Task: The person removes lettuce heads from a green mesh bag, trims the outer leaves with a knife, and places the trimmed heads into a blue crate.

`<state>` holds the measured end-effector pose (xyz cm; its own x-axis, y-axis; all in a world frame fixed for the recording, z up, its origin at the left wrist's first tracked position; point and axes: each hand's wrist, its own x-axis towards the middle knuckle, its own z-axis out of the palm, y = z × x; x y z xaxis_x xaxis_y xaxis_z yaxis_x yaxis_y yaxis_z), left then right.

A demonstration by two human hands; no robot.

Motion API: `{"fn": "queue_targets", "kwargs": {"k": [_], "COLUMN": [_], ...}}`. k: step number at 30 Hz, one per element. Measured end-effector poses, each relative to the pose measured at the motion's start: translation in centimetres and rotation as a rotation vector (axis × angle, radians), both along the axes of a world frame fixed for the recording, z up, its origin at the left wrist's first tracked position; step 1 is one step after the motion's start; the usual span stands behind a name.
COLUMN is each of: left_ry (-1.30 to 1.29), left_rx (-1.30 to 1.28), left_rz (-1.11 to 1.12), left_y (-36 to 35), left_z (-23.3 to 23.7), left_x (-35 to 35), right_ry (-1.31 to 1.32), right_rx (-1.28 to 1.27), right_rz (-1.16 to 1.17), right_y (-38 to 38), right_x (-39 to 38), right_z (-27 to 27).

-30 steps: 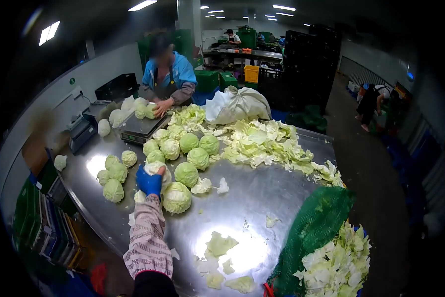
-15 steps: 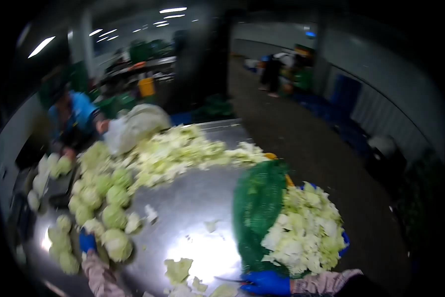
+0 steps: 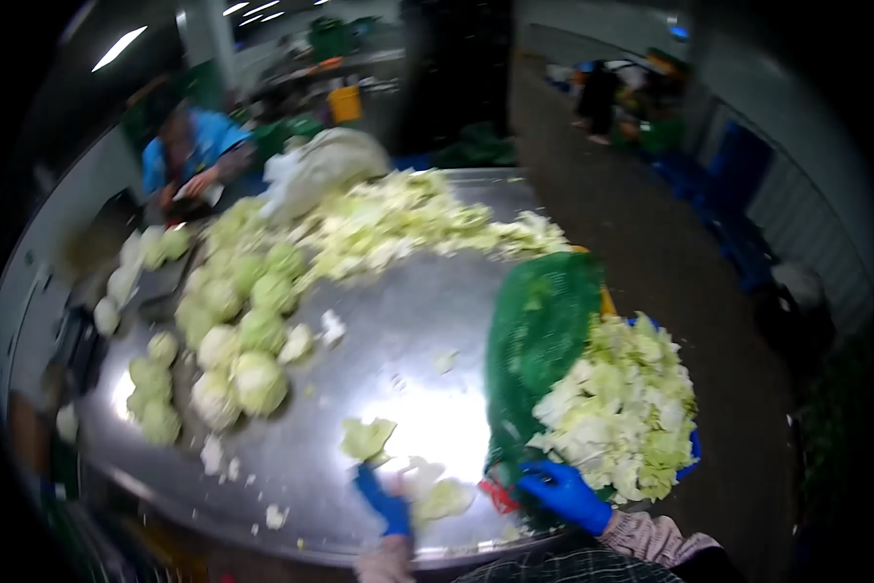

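Observation:
My left hand (image 3: 386,503), in a blue glove, is low over the steel table, fingers stretched out and somewhat blurred. Loose cabbage leaves (image 3: 444,497) lie right beside its palm, and another pale green leaf (image 3: 367,438) is just beyond the fingertips. My right hand (image 3: 568,497), also gloved in blue, is at the near end of a green mesh bag (image 3: 537,340), its fingers curled; I cannot tell what is in them. A small red piece (image 3: 498,496) shows next to those fingers. Just past this hand rises a heap of cut cabbage leaves (image 3: 622,408) in a blue-rimmed container.
Whole cabbages (image 3: 260,384) cluster on the left of the steel table (image 3: 388,321). More loose leaves (image 3: 408,219) are piled along its far side, near a whitish sack (image 3: 330,170). A person in blue (image 3: 199,146) works at the far left; another person (image 3: 600,102) bends in the background.
My left hand has left the cabbages and come right and nearer, to the loose leaves. The knife seen at my right hand no longer shows clearly. The view has tilted down.

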<state>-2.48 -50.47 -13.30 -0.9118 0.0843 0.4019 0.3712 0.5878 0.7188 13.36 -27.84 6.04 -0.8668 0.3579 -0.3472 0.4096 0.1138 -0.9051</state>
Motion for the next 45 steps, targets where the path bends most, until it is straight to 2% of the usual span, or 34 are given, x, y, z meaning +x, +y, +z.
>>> {"fn": "queue_targets", "kwargs": {"k": [2, 4, 6, 8, 10, 11, 12, 13, 14, 15, 16, 18, 19, 21, 22, 24, 26, 27, 28, 29, 31, 32, 33, 34, 35, 36, 39, 40, 42, 43, 44, 45], "left_ry": [-0.088, -0.368, -0.052, 0.025, 0.219, 0.232, 0.184, 0.102, -0.076, -0.265, -0.188, -0.295, -0.218, -0.011, 0.080, 0.294, 0.318, -0.021, -0.180, -0.311, -0.365, -0.380, -0.395, -0.409, -0.423, -0.433, -0.481, -0.505, -0.550, -0.560, -0.562, -0.556], "left_rx": [0.058, 0.199, 0.084, 0.182, -0.083, -0.371, -0.589, -0.294, -0.253, -0.227, -0.186, -0.051, 0.193, 0.109, -0.041, -0.318, -0.215, 0.027, 0.120, 0.172, 0.182, 0.195, 0.201, 0.213, 0.225, 0.239, 0.293, 0.315, 0.379, 0.441, 0.518, 0.594], "left_rz": [-0.162, -0.415, -0.305, 0.013, 0.059, 0.166, 0.184, 0.111, 0.113, 0.113, 0.074, -0.302, -0.382, -0.385, -0.404, -0.420, -0.518, -0.665, -0.680, -0.656, -0.605, -0.575, -0.541, -0.508, -0.477, -0.446, -0.343, -0.299, -0.202, -0.142, -0.081, -0.022], "left_y": [4.1, 7.0, 5.3, 4.4, 1.0, -1.0, -3.4, -4.3, -5.1, -4.8, -3.5, -1.7, 0.4, 3.6, 4.8, 7.1, 8.5, 9.1, 9.8, 10.1, 10.0, 9.5, 8.8, 8.3, 7.6, 7.0, 4.3, 3.1, 0.7, -0.4, -1.7, -2.4], "left_z": [0.9, 7.3, 7.6, 6.1, 2.9, -2.5, -7.0, -4.6, -4.9, -5.2, -2.2, 0.4, -2.2, 0.5, -0.6, -2.9, 0.0, -0.8, -0.9, -0.6, 0.1, 0.7, 1.1, 1.3, 1.5, 1.6, 1.8, 1.7, 1.4, 1.2, 0.8, 1.4], "left_x": [3.1, 3.2, -4.2, -15.1, -26.1, -32.5, -38.7, -38.8, -41.6, -43.4, -40.9, -38.1, -36.7, -26.7, -22.8, -14.9, -5.3, -1.8, 1.1, 3.7, 6.6, 7.1, 7.7, 8.0, 8.4, 8.6, 9.6, 10.3, 11.6, 11.9, 12.1, 11.7], "right_ry": [0.047, 0.047, -0.012, -0.035, -0.149, -0.107, -0.076, -0.175, -0.128, -0.134, -0.137, -0.141, -0.138, -0.227, -0.263, -0.051, -0.087, -0.032, 0.024, 0.083, 0.086, 0.189, 0.245, 0.268, 0.327, 0.619, 0.284, 0.383, 0.421, 0.375, 0.383, 0.350], "right_rx": [0.068, 0.146, 0.197, 0.269, 0.335, 0.389, 0.452, 0.143, 0.261, 0.261, 0.257, 0.250, 0.222, 0.178, 0.154, 0.187, 0.323, 0.324, 0.328, 0.336, 0.474, 0.345, 0.174, 0.260, 0.515, 0.607, 0.413, 0.486, 0.430, 0.801, 0.808, 0.981], "right_rz": [-0.010, 0.012, 0.068, 0.110, 0.215, 0.273, 0.312, 0.212, 0.250, 0.223, 0.212, 0.122, 0.089, 0.074, 0.072, 0.097, 0.194, 0.235, 0.278, 0.323, 0.404, 0.379, 0.340, 0.311, 0.505, 0.302, 0.792, 0.644, 0.430, 0.466, 0.503, 0.511], "right_y": [-1.0, -0.9, -1.2, -1.4, -1.2, -1.5, -1.6, -3.1, -2.7, -2.7, -2.4, -1.7, -1.8, -1.2, -1.0, -2.7, -1.9, -2.0, -2.4, -3.3, -6.3, -8.2, -10.4, -15.2, -16.1, -19.2, -19.3, -18.4, -15.1, -11.8, -8.9, -7.9], "right_x": [0.7, 1.3, 2.2, 3.3, 4.4, 5.6, 6.6, 6.4, 7.1, 7.7, 8.0, 7.9, 7.9, 7.1, 6.3, 3.6, 2.9, 1.9, 0.1, -1.7, -5.8, -7.7, -9.0, -11.4, -11.0, -11.0, -11.0, -10.2, -9.4, -7.8, -6.1, -4.4], "right_z": [-0.2, 1.2, 3.2, 3.0, 1.9, -0.2, -1.7, 0.2, -0.9, -0.6, 0.0, 0.7, 0.6, -0.7, -0.4, 4.1, -0.5, -1.2, -1.7, -1.9, -2.0, -3.4, -2.1, -6.7, -4.7, -4.1, -5.6, -6.7, -11.4, -9.3, -9.0, -13.9]}}
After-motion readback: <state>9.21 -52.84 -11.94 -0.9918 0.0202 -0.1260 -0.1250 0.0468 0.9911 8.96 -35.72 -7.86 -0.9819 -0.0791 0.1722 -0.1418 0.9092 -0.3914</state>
